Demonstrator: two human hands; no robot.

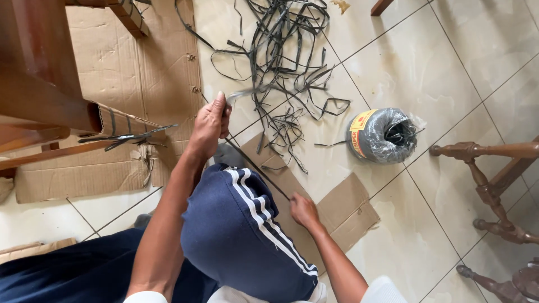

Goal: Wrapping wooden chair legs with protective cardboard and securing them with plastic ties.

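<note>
Strip (259, 168) runs taut over our knee (241, 224) between our left hand (210, 122), fisted on its upper end, and right hand (303, 211), pinching its lower end, while cut scraps (283, 62) already litter the floor (426, 73) and the roll (383, 134) looks mostly full.

Person sits on tiled floor (415, 67), knee (236, 224) raised at centre. Left hand (210, 123) above knee, right hand (303, 212) right of knee; strip (255, 165) stretched between both grips. Tangle of strips (281, 50) on floor beyond left hand. Spool (382, 134) right of tangle (standing on floor). Cardboard sheet (140, 62) left, under chair frame (39, 84). Smaller cardboard piece (345, 210) under right hand. Chair legs (494, 185) far right.
</note>
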